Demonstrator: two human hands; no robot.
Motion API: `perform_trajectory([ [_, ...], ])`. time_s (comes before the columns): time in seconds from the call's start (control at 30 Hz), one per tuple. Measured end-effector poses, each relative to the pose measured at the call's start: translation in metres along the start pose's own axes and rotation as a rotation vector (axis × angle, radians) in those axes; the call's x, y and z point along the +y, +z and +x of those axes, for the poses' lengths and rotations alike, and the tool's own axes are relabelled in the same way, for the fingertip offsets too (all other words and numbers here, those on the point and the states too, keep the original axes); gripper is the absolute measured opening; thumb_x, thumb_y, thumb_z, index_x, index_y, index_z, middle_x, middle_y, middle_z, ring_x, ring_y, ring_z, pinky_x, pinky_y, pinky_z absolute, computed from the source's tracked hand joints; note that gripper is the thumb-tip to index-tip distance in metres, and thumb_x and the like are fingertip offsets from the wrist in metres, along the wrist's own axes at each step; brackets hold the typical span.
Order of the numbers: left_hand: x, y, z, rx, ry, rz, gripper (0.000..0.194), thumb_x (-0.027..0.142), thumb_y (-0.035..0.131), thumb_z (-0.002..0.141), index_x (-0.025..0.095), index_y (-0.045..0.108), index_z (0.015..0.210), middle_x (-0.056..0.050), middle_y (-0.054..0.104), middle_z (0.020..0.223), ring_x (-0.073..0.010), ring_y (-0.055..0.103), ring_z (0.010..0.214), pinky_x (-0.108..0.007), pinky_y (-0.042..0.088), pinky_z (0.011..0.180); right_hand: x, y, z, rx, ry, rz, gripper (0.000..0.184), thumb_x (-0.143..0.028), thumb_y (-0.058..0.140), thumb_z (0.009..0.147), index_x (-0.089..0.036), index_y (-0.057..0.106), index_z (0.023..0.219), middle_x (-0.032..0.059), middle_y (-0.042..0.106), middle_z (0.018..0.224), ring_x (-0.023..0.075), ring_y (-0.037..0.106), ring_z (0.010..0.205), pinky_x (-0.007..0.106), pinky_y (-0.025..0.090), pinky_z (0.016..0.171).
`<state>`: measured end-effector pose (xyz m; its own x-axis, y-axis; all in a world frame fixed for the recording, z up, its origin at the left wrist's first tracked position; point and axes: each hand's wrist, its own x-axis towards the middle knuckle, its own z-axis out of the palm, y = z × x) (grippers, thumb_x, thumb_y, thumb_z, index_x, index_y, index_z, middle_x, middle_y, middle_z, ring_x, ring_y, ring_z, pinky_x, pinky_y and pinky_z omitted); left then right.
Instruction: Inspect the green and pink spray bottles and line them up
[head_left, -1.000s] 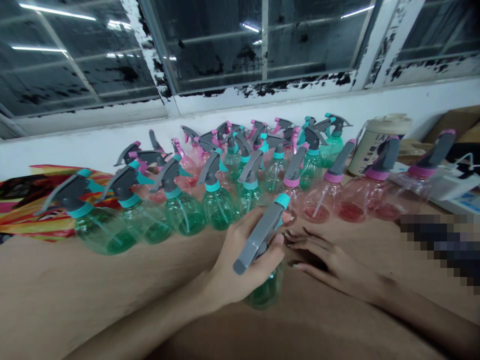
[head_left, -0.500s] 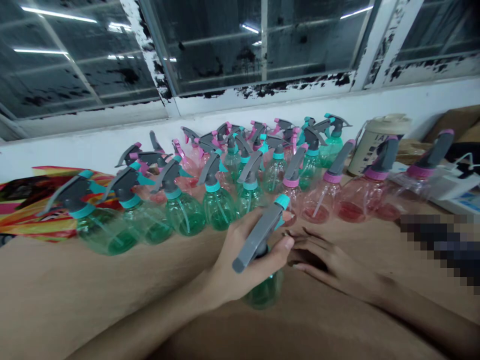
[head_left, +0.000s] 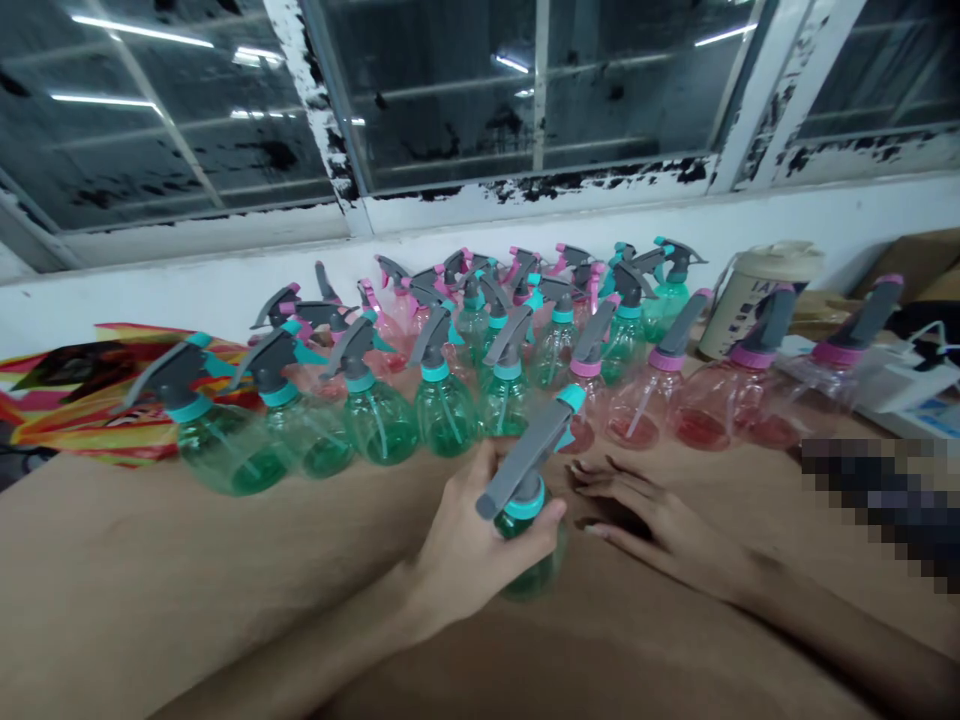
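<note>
My left hand [head_left: 469, 555] is wrapped round a green spray bottle [head_left: 527, 505] with a grey trigger head and turquoise collar, standing near the table's front. Its lower body is partly hidden by my thumb and fingers. To the right of that bottle, my right hand [head_left: 649, 515] rests on the table with its fingers spread, holding nothing. Just beyond both hands runs a row of spray bottles: green ones [head_left: 380, 425] on the left and pink ones [head_left: 632, 415] on the right, each with some liquid in the bottom.
More pink and green spray bottles [head_left: 472, 320] crowd behind the row, up to the white wall under the windows. A colourful plastic bag [head_left: 112, 425] lies at the left. A cream canister [head_left: 757, 300] and a white box-like thing [head_left: 900, 370] stand at the right.
My left hand has slid from the spray bottle's neck down to its body, baring the turquoise collar. The right hand stays on the table. The view has shifted slightly.
</note>
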<state>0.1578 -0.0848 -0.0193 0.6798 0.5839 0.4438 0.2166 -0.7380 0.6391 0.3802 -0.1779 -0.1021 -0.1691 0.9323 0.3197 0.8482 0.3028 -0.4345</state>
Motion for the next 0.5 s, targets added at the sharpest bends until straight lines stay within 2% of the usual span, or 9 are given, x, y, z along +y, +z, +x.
perform_trajectory([
  [0.1, -0.007, -0.014, -0.015, -0.064, 0.000, -0.029, 0.020, 0.026, 0.052, 0.086, 0.023, 0.056, 0.106, -0.003, 0.064, 0.107, -0.0205, 0.061, 0.100, -0.037, 0.049, 0.087, -0.001, 0.001, -0.001, 0.015, 0.018, -0.021, 0.035, -0.037, 0.052, 0.087, -0.025, 0.053, 0.120, 0.0052, 0.058, 0.127, 0.0224, 0.049, 0.121, 0.047, 0.036, 0.105],
  [0.17, -0.011, -0.031, -0.027, -0.054, -0.044, 0.000, 0.019, 0.028, 0.053, 0.087, 0.025, 0.057, 0.106, 0.000, 0.066, 0.111, -0.0202, 0.060, 0.105, -0.036, 0.048, 0.090, -0.001, 0.004, -0.002, 0.028, 0.020, -0.049, 0.035, -0.037, 0.051, 0.087, -0.025, 0.053, 0.120, 0.0052, 0.058, 0.127, 0.0229, 0.049, 0.121, 0.047, 0.037, 0.104],
  [0.27, -0.021, -0.065, -0.048, -0.004, -0.184, 0.057, 0.025, 0.035, 0.054, 0.087, 0.027, 0.058, 0.110, 0.001, 0.070, 0.103, -0.0218, 0.064, 0.098, -0.036, 0.051, 0.085, -0.005, 0.011, -0.004, 0.071, 0.029, -0.094, 0.037, -0.038, 0.049, 0.088, -0.024, 0.053, 0.121, 0.0065, 0.058, 0.127, 0.0236, 0.048, 0.121, 0.046, 0.040, 0.102],
  [0.33, -0.032, -0.092, -0.066, 0.075, -0.287, 0.105, 0.026, 0.041, 0.054, 0.085, 0.028, 0.061, 0.106, 0.002, 0.073, 0.090, -0.0225, 0.068, 0.084, -0.036, 0.055, 0.077, -0.010, 0.016, -0.004, 0.101, 0.034, -0.128, 0.037, -0.039, 0.048, 0.088, -0.024, 0.054, 0.121, 0.0070, 0.058, 0.127, 0.0249, 0.048, 0.121, 0.047, 0.041, 0.101],
  [0.37, -0.038, -0.106, -0.076, 0.124, -0.318, 0.138, 0.026, 0.043, 0.053, 0.085, 0.028, 0.062, 0.104, 0.002, 0.073, 0.089, -0.0232, 0.068, 0.084, -0.037, 0.054, 0.078, -0.013, 0.019, -0.004, 0.112, 0.031, -0.147, 0.038, -0.040, 0.049, 0.087, -0.024, 0.054, 0.121, 0.0070, 0.058, 0.127, 0.0257, 0.048, 0.121, 0.048, 0.042, 0.100],
  [0.47, -0.061, -0.145, -0.104, 0.357, -0.404, 0.310, 0.026, 0.045, 0.054, 0.083, 0.027, 0.064, 0.100, 0.000, 0.070, 0.101, -0.0269, 0.062, 0.098, -0.042, 0.048, 0.089, -0.022, 0.028, -0.004, 0.143, 0.006, -0.197, 0.039, -0.042, 0.050, 0.086, -0.024, 0.055, 0.120, 0.0068, 0.059, 0.126, 0.0270, 0.051, 0.118, 0.048, 0.045, 0.097],
  [0.5, -0.070, -0.158, -0.112, 0.459, -0.389, 0.330, 0.027, 0.047, 0.055, 0.080, 0.026, 0.065, 0.094, -0.002, 0.070, 0.097, -0.0285, 0.062, 0.097, -0.043, 0.048, 0.087, -0.025, 0.031, -0.005, 0.152, -0.006, -0.206, 0.039, -0.042, 0.050, 0.086, -0.024, 0.055, 0.120, 0.0068, 0.059, 0.126, 0.0271, 0.052, 0.117, 0.047, 0.046, 0.096],
])
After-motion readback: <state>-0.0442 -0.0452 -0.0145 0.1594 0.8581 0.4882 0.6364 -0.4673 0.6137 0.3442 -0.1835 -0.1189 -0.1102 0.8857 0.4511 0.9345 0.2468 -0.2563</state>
